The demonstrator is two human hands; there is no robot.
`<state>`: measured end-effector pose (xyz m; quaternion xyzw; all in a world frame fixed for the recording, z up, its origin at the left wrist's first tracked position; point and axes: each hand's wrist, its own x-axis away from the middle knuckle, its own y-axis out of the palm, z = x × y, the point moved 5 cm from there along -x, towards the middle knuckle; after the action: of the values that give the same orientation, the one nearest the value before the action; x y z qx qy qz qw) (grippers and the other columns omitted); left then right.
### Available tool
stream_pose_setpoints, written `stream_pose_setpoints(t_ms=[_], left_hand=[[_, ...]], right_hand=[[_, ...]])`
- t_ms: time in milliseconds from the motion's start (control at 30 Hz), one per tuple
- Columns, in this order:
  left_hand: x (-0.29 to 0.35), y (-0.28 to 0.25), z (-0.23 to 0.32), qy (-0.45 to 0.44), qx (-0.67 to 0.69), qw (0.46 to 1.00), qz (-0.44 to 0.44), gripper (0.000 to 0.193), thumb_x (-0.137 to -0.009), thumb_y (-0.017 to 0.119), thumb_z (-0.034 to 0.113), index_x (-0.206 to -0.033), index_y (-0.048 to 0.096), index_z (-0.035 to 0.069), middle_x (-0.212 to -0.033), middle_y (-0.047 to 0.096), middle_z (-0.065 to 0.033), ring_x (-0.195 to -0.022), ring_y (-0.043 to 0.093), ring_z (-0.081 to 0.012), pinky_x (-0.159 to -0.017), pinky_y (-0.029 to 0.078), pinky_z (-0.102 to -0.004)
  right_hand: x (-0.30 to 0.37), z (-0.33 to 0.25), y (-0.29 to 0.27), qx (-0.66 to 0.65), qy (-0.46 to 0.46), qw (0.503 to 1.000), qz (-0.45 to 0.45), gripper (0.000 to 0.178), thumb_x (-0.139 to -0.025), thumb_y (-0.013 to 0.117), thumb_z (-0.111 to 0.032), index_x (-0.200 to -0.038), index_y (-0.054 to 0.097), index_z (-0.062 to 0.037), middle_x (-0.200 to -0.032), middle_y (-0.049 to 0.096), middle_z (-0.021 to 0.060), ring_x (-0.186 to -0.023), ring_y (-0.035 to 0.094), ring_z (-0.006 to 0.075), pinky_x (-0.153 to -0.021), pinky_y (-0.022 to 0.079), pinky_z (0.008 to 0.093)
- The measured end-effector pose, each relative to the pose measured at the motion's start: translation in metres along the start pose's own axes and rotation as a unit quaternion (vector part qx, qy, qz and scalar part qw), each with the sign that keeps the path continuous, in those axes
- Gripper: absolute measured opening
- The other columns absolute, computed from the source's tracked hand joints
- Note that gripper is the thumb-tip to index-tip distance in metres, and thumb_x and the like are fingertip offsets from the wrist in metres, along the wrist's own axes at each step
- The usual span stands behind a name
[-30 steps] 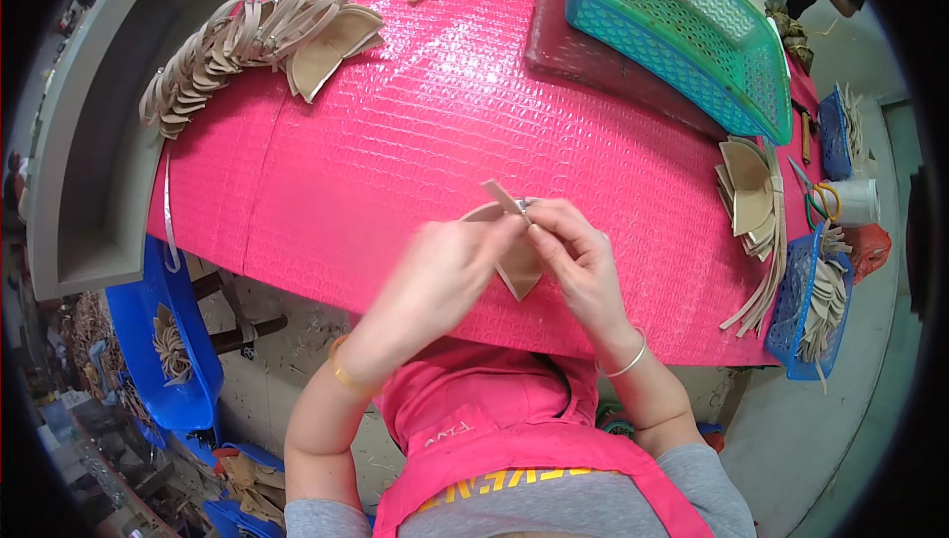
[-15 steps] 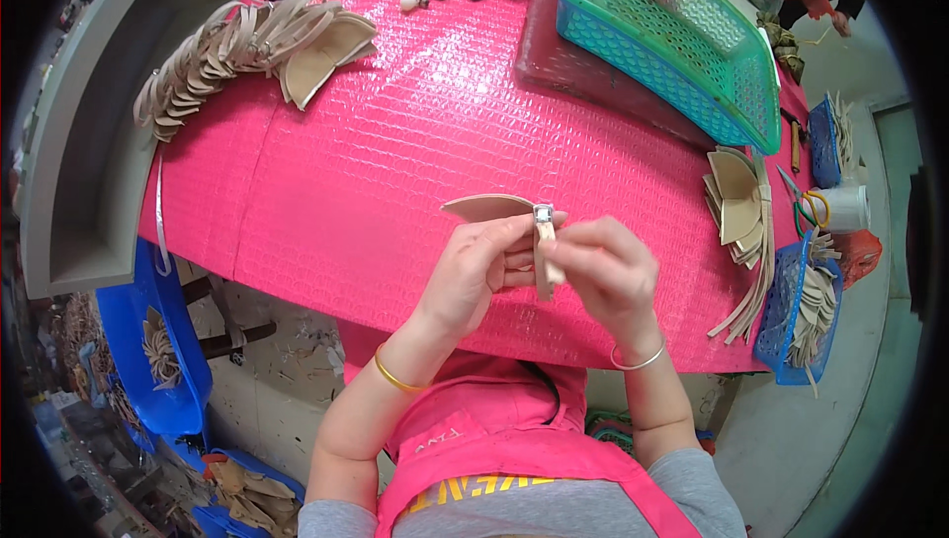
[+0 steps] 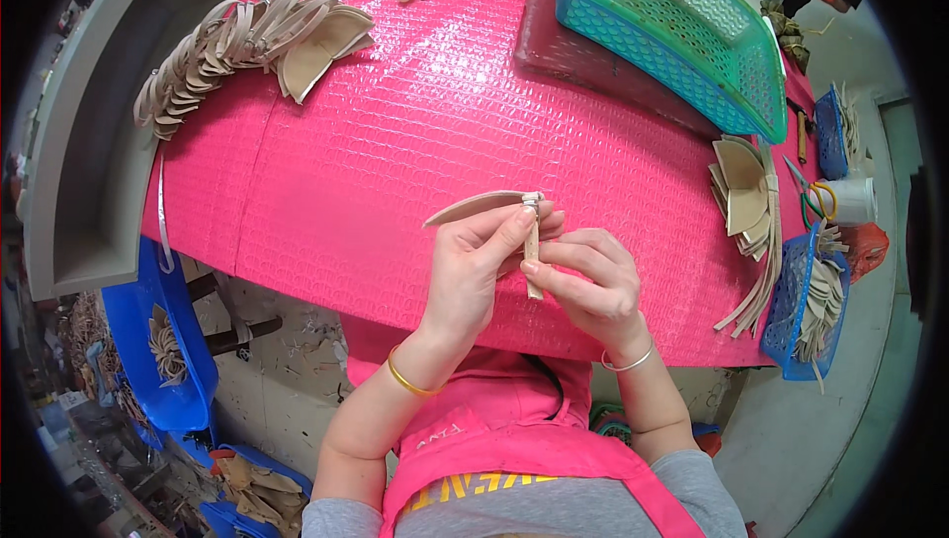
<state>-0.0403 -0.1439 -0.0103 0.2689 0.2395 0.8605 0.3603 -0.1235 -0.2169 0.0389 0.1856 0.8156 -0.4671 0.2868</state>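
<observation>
Above the near part of the pink table (image 3: 326, 212), my left hand (image 3: 463, 276) is closed on a beige leather piece (image 3: 473, 206), whose curved flap reaches out to the left. A small metal buckle (image 3: 532, 199) sits at the piece's top, and a narrow beige strap (image 3: 534, 253) hangs below it. My left thumb presses the strap just under the buckle. Lower down, the thumb and fingers of my right hand (image 3: 596, 286) pinch the same strap near its end. My left fingers are partly hidden behind the piece.
Strapped beige pieces (image 3: 213, 58) lie overlapped at the far left; another stack (image 3: 743, 192) rests at the right. A green basket (image 3: 682, 63) stands on a dark red block (image 3: 563, 63). Scissors (image 3: 816, 202) and a blue basket (image 3: 781, 315) are at the right edge, a grey shelf (image 3: 89, 123) at left.
My left thumb has come onto the strap under the buckle. My right hand has shifted slightly left and down along the strap. The buckle has turned and moved a little up and left.
</observation>
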Motion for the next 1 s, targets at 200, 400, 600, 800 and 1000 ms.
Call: stream_pose_setpoints(t_ms=[200, 400, 600, 800, 1000], left_hand=[[0.007, 0.0, 0.004, -0.004, 0.004, 1.0, -0.011, 0.028, -0.085, 0.048, 0.015, -0.103, 0.054, -0.006, -0.096, 0.059, -0.0147, -0.09, 0.058, -0.0215, -0.076, 0.048, -0.0303], [0.01, -0.001, 0.005, -0.015, 0.017, 0.999, -0.029, 0.029, -0.085, 0.047, 0.016, -0.104, 0.053, -0.006, -0.096, 0.059, -0.0158, -0.088, 0.058, -0.0206, -0.074, 0.048, -0.0288], [0.013, -0.002, 0.002, 0.033, -0.008, 0.999, 0.005, 0.024, -0.084, 0.049, 0.01, -0.101, 0.056, -0.005, -0.093, 0.06, -0.0138, -0.085, 0.059, -0.0188, -0.074, 0.048, -0.0265], [0.021, 0.004, 0.005, 0.147, -0.136, 0.979, 0.047, 0.021, -0.086, 0.049, 0.012, -0.096, 0.059, -0.003, -0.07, 0.054, -0.0005, -0.063, 0.049, -0.0065, -0.057, 0.04, -0.0171], [0.024, 0.007, 0.006, 0.105, -0.189, 0.976, -0.004, 0.023, -0.087, 0.047, 0.015, -0.09, 0.058, -0.005, -0.058, 0.039, 0.0046, -0.05, 0.029, -0.0016, -0.043, 0.021, -0.0183]], right_hand=[[0.001, 0.0, 0.002, -0.027, 0.015, 0.999, 0.022, 0.028, -0.057, 0.063, -0.006, -0.084, 0.062, -0.012, -0.08, 0.06, 0.0026, -0.068, 0.055, 0.0186, -0.057, 0.047, 0.0284], [-0.002, -0.002, 0.001, -0.045, 0.013, 0.999, 0.02, 0.028, -0.058, 0.061, -0.005, -0.085, 0.061, -0.0111, -0.081, 0.06, 0.003, -0.068, 0.055, 0.0173, -0.057, 0.047, 0.0279], [-0.006, -0.008, 0.002, -0.046, -0.023, 0.999, 0.002, 0.024, -0.058, 0.062, -0.005, -0.082, 0.06, -0.0074, -0.079, 0.06, 0.0041, -0.066, 0.056, 0.0179, -0.056, 0.047, 0.0281], [-0.01, 0.01, 0.002, -0.218, 0.277, 0.934, 0.063, 0.008, -0.071, 0.061, -0.002, -0.079, 0.058, -0.0028, -0.072, 0.059, 0.004, -0.063, 0.055, 0.0113, -0.056, 0.045, 0.0238], [0.002, 0.027, 0.014, -0.396, 0.429, 0.798, 0.146, 0.005, -0.078, 0.057, -0.003, -0.075, 0.056, 0.0002, -0.07, 0.057, -0.0003, -0.067, 0.052, 0.004, -0.058, 0.041, 0.0185]])
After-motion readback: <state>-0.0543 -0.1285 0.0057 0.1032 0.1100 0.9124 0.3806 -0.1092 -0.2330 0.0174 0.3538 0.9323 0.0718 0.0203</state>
